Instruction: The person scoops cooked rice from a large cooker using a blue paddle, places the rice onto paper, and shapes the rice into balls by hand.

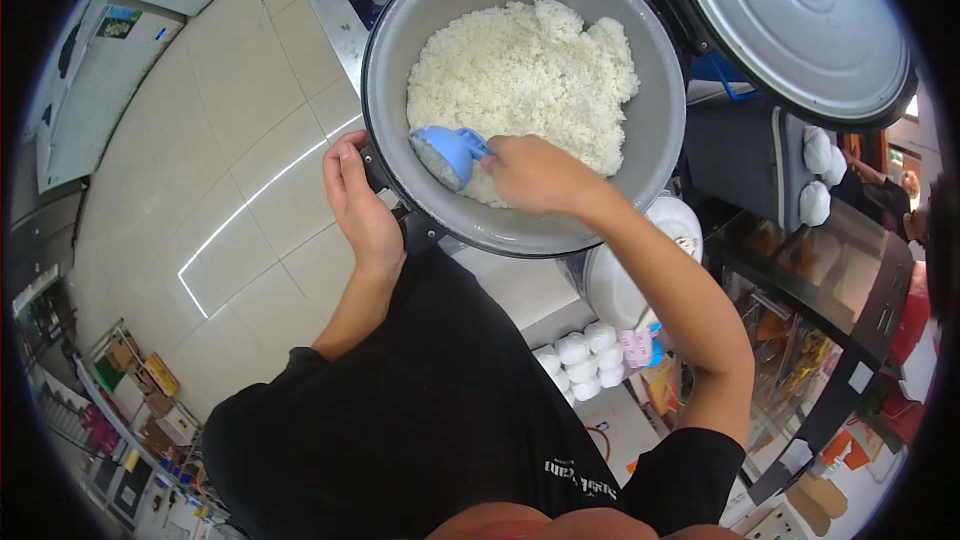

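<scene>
A large round metal rice cooker pot (652, 52) stands before me with cooked white rice (517, 75) in it. Inside, near the lower left wall, my right hand (536, 172) grips the handle of a blue plastic scoop (450, 152). Rice shows in the scoop's bowl, which is tilted towards the wall. My left hand (364, 202) rests against the cooker's outer left side, by its black bracket, its fingers slightly curled; whether it grips anything there is hard to see. The cooker's round metal lid (795, 22) is swung up on its hinge at the right.
Several white wrapped bundles (581, 360) sit below the cooker, near a white round container (611, 289). A dark grey box (739, 157) and a glass-fronted display case (817, 262) stand at the right. Another person (885, 195) is at the far right. Tiled floor (247, 165) lies left.
</scene>
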`<state>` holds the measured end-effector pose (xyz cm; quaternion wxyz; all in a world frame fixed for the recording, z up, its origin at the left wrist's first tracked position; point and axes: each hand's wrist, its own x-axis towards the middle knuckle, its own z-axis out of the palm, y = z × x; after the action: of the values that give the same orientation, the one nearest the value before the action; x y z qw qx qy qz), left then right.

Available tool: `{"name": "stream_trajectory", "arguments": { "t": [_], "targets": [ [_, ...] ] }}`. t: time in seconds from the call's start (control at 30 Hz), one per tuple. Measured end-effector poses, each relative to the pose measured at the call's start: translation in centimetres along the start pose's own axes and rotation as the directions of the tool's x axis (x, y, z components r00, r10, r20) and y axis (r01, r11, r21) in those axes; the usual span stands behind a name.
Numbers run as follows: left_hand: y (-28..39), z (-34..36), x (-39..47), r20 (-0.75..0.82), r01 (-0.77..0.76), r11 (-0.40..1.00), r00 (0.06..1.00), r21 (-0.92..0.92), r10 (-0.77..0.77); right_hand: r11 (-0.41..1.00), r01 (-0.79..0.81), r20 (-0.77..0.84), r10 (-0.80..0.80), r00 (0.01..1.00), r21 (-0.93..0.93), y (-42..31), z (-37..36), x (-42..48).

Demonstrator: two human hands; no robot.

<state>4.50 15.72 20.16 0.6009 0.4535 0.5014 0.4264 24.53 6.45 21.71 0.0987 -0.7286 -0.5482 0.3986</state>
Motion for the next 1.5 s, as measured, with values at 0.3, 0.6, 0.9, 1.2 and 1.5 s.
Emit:
{"name": "stream_trajectory", "arguments": {
  "t": [0.3,0.6,0.9,1.2,1.5],
  "targets": [
    [-0.5,0.0,0.2,0.015,0.001,0.999,1.000,-0.050,0.000,0.790,-0.267,0.025,0.305,0.952,0.552,2.4,-7.5,-0.5],
    [-1.1,-0.6,0.0,0.009,0.007,0.999,1.000,-0.044,-0.007,0.892,-0.217,-0.429,0.030,0.903,-0.395,-5.0,-6.8,-4.2],
    [-0.6,-0.5,-0.2,0.013,0.012,0.998,1.000,-0.057,-0.012,0.982,-0.115,-0.126,0.096,0.987,-0.150,-1.5,0.4,-1.0],
    [-0.2,-0.2,0.1,-0.016,0.037,0.996,0.999,-0.081,-0.039,0.994,-0.042,-0.013,0.041,0.999,-0.098,-2.1,0.7,-1.0],
    [0.2,0.3,-0.4,-0.055,0.004,1.000,0.998,0.003,-0.004,0.983,-0.181,0.017,0.181,0.983,0.026,-5.2,-1.4,-2.5]
  ]
}}
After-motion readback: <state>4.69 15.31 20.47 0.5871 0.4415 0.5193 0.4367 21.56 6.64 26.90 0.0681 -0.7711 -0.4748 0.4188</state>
